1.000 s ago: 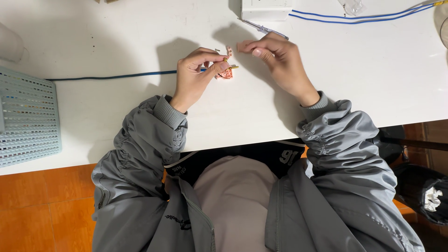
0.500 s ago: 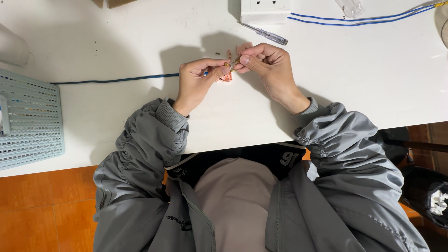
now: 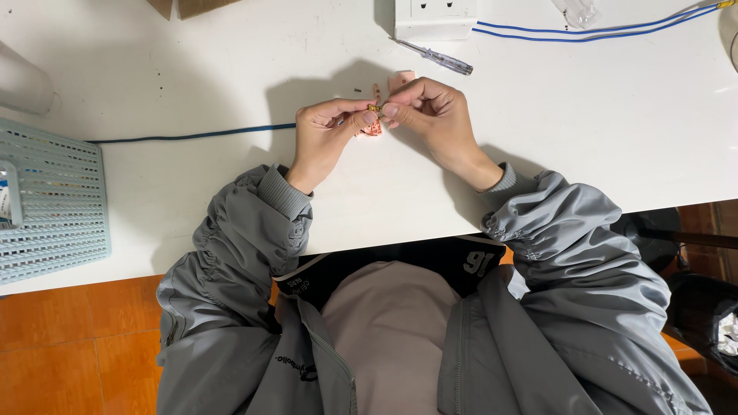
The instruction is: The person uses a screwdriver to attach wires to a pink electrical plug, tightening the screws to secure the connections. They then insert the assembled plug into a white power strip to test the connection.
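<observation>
In the head view, the left hand [image 3: 327, 132] and the right hand [image 3: 427, 111] meet fingertip to fingertip over the white table [image 3: 584, 154], both pinched narrow on a small gold-coloured piece [image 3: 374, 109] held between them (too small to tell more). Just under the fingers, touching the left thumb side, sits a small orange-red part [image 3: 372, 129], and a pale pink scrap [image 3: 401, 78] lies just beyond the right hand.

Room for moving: the table's near edge runs below both wrists, crossed by the grey sleeves; bare white surface spreads to the right of the right hand and beyond the left hand. A blue cable [image 3: 192, 137] leads leftward from the left hand. Further left, near the table's edge, stands a light blue perforated basket [image 3: 54, 207].

Beyond the right hand lie a clear-handled screwdriver [image 3: 434, 56] and a white socket box [image 3: 435, 17] at the far edge, with paired blue wires [image 3: 600, 31] running rightward from it. A corner of brown cardboard [image 3: 184, 6] shows at the far edge beyond the left hand.
</observation>
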